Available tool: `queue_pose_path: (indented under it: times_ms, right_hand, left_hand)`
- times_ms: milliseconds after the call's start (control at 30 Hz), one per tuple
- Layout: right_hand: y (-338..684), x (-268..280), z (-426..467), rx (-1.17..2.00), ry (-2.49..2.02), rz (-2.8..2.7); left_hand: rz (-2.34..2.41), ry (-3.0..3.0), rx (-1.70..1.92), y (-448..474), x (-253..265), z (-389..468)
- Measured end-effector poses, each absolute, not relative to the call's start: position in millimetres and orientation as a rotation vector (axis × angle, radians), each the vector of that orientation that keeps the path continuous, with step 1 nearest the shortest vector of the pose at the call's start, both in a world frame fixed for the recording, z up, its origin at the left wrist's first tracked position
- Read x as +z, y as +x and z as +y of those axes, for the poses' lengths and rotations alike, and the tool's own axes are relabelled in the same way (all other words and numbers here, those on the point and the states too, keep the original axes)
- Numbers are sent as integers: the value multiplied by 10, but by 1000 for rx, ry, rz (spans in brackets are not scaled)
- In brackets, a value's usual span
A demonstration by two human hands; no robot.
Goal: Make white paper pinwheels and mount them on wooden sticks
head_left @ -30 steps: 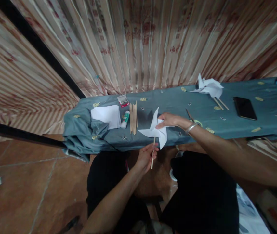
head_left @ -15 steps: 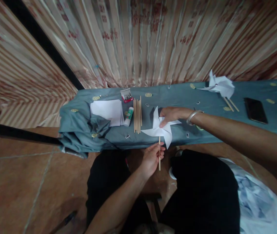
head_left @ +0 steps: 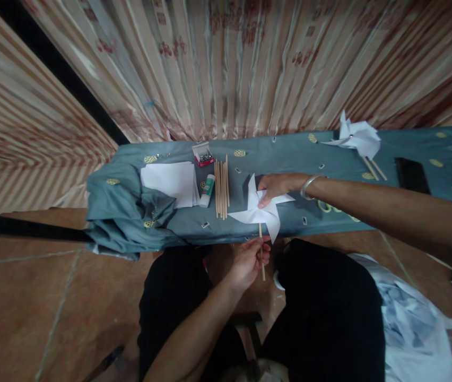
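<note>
Head view: both hands work on one white pinwheel at the near edge of the cloth, and the clock hours below are read from its centre. At 6 o'clock, the left hand is closed on the stick, pinching it between thumb and fingers just below the paper blades; the stick's lower end pokes out beneath the hand. At 1 o'clock, the right hand is clamped on the pinwheel, its thumb on the face near the middle, the other fingers mostly hidden behind the paper. The hands are near each other, not touching. A bangle rings the right wrist.

Toward 10 o'clock lie the loose sticks in a row, with the glue just beside them; the paper lies farther out, and the open box of small metal pins sits above the glue. At 2 o'clock rest the other pinwheels, and the phone is nearer 3, partly behind the right forearm.
</note>
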State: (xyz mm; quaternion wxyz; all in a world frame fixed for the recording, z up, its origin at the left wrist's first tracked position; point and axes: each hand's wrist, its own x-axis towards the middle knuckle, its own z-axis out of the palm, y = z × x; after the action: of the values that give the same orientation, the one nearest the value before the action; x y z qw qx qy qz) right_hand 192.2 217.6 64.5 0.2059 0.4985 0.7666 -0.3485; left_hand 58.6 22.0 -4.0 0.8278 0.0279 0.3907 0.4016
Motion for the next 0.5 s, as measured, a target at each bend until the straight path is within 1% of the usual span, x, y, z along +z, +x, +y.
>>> queue_pose_path:
  times_ms: [500]
  right_hand:
    - [1878, 635, 2191, -1092, 1394, 2040]
  left_hand:
    - [872, 92, 859, 624, -74, 226]
